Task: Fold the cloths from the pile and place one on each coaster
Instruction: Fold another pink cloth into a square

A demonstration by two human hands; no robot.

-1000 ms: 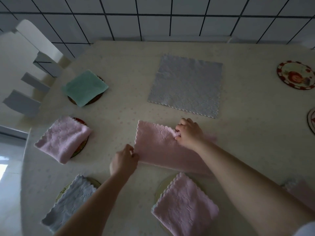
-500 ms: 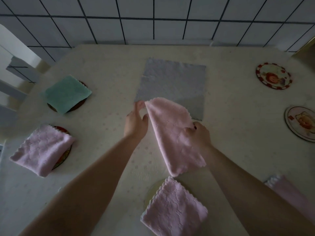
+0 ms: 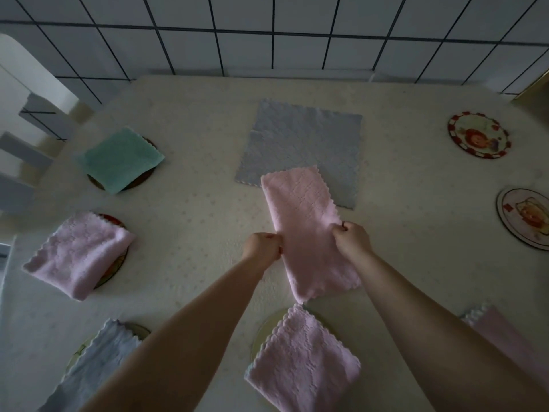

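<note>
At the near edge of the cream speckled bench [image 3: 184, 221], a folded pink scallop-edged fleece cloth [image 3: 303, 361] sits on a pale round coaster [image 3: 264, 328], with a folded grey cloth [image 3: 98, 358] on another coaster toward the near left corner and a further pink cloth [image 3: 505, 337] partly cut off at the near right edge. Just beyond, at the bench's middle, both hands work a pink fleece cloth folded into a long strip [image 3: 306, 233]: the left hand [image 3: 263, 246] pinches its left long edge and the right hand [image 3: 352, 240] pinches its right long edge, fingers curled on the fabric at about mid-length. The strip's long axis runs from the near edge toward the tiled wall, so roughly half lies beyond each grip and half nearer the person; its far end overlaps the near edge of an unfolded grey square cloth [image 3: 303, 144]. The next fold likely brings one half over the other. Along the left edge, a folded pink cloth [image 3: 77, 254] and a folded green cloth [image 3: 118, 159] cover their coasters. Toward the far right corner, two round picture-printed coasters [image 3: 478, 135] [image 3: 525, 221] remain bare, the right hand being the nearer to them.
</note>
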